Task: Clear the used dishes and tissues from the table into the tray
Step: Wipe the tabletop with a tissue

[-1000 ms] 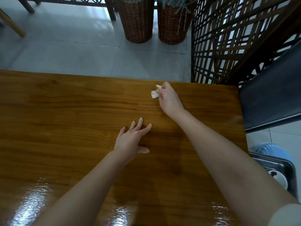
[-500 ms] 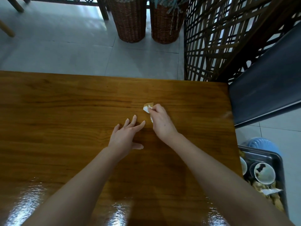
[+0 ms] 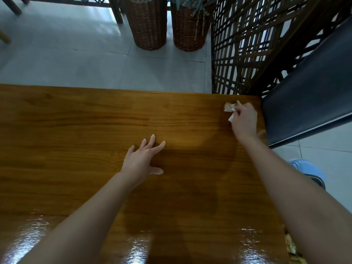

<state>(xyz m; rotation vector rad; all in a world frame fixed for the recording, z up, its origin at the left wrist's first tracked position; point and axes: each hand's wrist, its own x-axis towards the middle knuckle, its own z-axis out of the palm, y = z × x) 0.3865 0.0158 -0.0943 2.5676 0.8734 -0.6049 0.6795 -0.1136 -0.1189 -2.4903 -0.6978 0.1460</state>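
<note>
Crumpled tissue [image 3: 229, 108] is pinched in the curled fingers of the right hand [image 3: 244, 121], up at the table's [image 3: 76, 121] far right corner. The left hand [image 3: 142, 159] is laid flat mid-table, fingers spread, nothing held. Wicker baskets [image 3: 147, 23] and a lattice screen [image 3: 247, 44] are seen past the far edge. The tray [image 3: 314, 180] is mostly blocked by the right forearm. Half a second back the tissue was held just beside the left hand, which hasn't been moved.
</note>
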